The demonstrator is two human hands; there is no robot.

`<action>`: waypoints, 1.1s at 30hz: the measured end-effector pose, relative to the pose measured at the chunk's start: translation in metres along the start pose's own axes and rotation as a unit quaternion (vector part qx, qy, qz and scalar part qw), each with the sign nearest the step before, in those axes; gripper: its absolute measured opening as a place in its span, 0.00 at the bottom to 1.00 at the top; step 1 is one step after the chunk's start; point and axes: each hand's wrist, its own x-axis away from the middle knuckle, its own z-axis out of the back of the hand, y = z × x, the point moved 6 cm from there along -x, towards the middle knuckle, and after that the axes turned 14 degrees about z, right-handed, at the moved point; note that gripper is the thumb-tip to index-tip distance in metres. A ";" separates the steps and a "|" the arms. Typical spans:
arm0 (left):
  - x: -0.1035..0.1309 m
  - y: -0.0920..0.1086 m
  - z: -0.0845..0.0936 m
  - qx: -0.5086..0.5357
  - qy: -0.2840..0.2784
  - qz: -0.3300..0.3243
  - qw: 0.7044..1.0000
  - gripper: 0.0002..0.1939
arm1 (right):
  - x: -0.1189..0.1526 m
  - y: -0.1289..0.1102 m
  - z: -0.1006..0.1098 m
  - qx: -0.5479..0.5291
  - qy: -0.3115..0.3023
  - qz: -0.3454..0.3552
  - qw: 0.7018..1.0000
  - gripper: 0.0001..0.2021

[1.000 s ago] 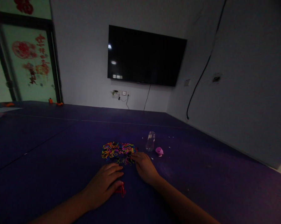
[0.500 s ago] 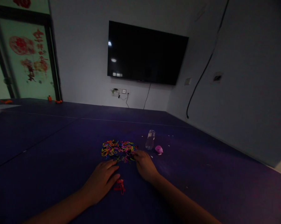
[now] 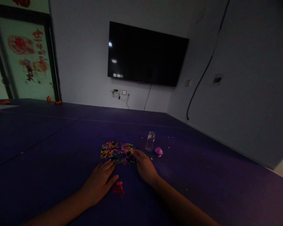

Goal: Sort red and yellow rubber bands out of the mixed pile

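A pile of many-coloured small elastic bands [image 3: 118, 151] lies on the purple floor in front of me. My left hand [image 3: 103, 179] rests flat with its fingers apart, fingertips by the pile's near left edge, holding nothing. At the pile's right edge is my right hand [image 3: 145, 164], its fingers bent and pressed together on the bands; whatever lies between the fingertips is hidden. Just right of my left thumb sits a bunch of red bands or clips [image 3: 119, 189], too dark to make out fully.
Beyond my right hand lies a clear plastic bottle [image 3: 150, 142], and beside it a pink-purple cup-shaped piece [image 3: 158, 152]. White scraps dot the floor [image 3: 190, 166] nearby. A television [image 3: 147, 55] hangs on the far wall; a black cable [image 3: 200, 81] runs down the right wall.
My left thumb and fingers have drawn back slightly from the pile and the red bunch. My right hand stays at the pile's right edge. The whole view has shifted a little.
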 end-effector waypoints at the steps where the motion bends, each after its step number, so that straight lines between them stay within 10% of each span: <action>1: 0.000 -0.001 0.000 0.002 0.005 0.004 1.000 0.25 | 0.000 0.000 0.001 -0.006 0.008 -0.008 1.000 0.25; 10: 0.003 -0.002 0.017 0.058 0.095 -0.022 0.994 0.16 | 0.003 0.007 0.007 -0.033 0.046 -0.060 0.997 0.21; 33: 0.004 0.006 0.021 0.099 0.054 -0.025 0.993 0.16 | 0.003 0.004 0.001 -0.001 -0.016 -0.039 0.999 0.15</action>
